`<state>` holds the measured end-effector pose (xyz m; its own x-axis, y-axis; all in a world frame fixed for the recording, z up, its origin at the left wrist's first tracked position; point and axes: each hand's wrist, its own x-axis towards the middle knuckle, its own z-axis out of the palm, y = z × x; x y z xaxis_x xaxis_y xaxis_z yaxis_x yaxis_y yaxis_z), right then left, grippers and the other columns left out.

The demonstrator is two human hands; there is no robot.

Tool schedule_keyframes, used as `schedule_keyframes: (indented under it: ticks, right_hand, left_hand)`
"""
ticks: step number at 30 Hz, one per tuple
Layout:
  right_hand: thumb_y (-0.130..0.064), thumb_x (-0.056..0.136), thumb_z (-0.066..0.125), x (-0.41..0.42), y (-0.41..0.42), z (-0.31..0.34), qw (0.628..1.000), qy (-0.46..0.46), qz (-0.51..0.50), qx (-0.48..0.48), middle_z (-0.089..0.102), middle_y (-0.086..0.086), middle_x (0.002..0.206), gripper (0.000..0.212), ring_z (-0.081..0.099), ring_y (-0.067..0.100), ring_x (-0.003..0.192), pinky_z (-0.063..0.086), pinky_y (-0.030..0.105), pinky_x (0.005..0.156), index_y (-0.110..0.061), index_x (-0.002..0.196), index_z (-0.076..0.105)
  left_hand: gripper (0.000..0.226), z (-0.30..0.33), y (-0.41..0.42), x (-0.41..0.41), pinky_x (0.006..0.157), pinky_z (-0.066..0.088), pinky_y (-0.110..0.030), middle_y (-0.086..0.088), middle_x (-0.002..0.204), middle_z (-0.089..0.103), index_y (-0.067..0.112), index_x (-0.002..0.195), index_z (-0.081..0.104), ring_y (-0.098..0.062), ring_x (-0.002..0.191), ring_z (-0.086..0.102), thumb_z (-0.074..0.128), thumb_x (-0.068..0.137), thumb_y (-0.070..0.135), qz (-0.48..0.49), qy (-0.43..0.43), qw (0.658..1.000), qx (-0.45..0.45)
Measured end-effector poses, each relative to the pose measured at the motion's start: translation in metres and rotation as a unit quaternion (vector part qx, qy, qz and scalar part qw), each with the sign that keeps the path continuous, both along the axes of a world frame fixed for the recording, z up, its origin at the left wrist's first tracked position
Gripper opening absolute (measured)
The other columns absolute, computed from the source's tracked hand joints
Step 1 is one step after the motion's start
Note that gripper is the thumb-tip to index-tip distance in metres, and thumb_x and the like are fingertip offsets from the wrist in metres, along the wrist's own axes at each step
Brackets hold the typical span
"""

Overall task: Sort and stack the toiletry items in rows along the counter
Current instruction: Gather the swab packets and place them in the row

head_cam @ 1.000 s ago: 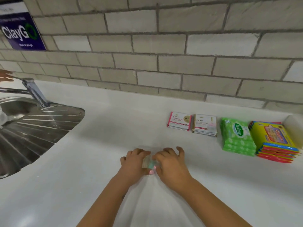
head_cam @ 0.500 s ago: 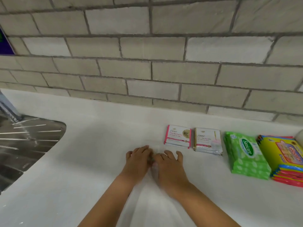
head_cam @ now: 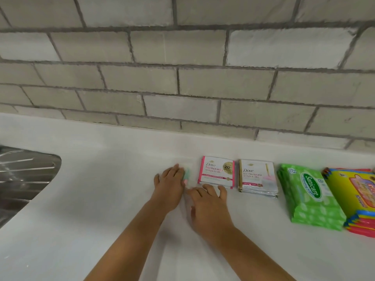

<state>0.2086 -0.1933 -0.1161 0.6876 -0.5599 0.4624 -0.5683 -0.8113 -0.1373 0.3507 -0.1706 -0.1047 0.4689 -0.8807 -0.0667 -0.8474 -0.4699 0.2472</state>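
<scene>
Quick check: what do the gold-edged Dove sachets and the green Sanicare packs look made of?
Gold-edged Dove sachets: thin printed foil or plastic laminate, probably; silvery edges glint along the stack's front. Green Sanicare packs: soft glossy plastic film, it seems; the wrapping looks pillowy with rounded edges.

Green white-spotted wipes pack [head_cam: 310, 196]; pink-edged sachets [head_cam: 216, 172].

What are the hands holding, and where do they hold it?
The left hand and right hand rest on a small, clear, greenish packet lying on the counter, the left along its left edge. Whether either hand truly grips it cannot be told.
</scene>
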Motion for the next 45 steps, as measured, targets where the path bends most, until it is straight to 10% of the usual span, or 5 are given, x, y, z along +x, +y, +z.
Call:
schedule_keyframes:
  ticks: [13,19,28,45]
  right_hand:
    - [-0.033,0.049,0.074,-0.01,-0.004,0.002,0.999,0.036,-0.004,0.014,0.069,-0.014,0.089,0.046,0.066,0.012,0.09,0.05,0.042,0.082,-0.03,0.095,0.07]
    - [-0.041,0.06,0.063,-0.027,0.002,0.015,0.998,0.012,0.003,0.056,0.066,-0.009,0.107,0.052,0.064,0.013,0.098,0.052,0.039,0.081,-0.028,0.11,0.058]
    - [-0.046,0.077,0.041,-0.113,0.031,0.047,0.993,-0.035,-0.036,0.108,0.05,0.009,0.138,0.067,0.053,0.024,0.121,0.043,0.04,0.097,-0.014,0.136,0.04]
    - [-0.04,0.08,0.051,-0.369,0.051,0.059,0.953,-0.095,-0.245,0.148,0.037,0.005,0.147,0.067,0.043,0.022,0.129,0.038,0.036,0.104,-0.021,0.142,0.035]
  left_hand:
    - [0.05,-0.001,-0.001,0.002,0.117,0.003,-0.05,0.001,0.16,0.003,0.019,0.151,0.014,-0.016,0.147,0.003,0.021,0.103,0.031,-0.008,0.01,1.0,0.004]
    - [0.051,0.011,0.014,-0.016,0.117,0.0,-0.049,0.005,0.159,0.006,0.023,0.149,0.02,-0.013,0.147,-0.002,0.03,0.101,0.035,-0.001,0.03,0.997,-0.074]
    - [0.033,0.024,0.037,-0.092,0.109,0.035,-0.048,0.0,0.137,0.052,0.018,0.124,0.059,-0.019,0.131,0.045,0.055,0.092,0.027,-0.084,0.093,0.956,-0.265]
    - [0.039,0.045,0.001,-0.351,0.098,0.031,-0.017,0.005,0.132,0.052,0.021,0.127,0.054,-0.014,0.123,0.047,0.06,0.089,0.025,-0.281,0.199,0.913,-0.219]
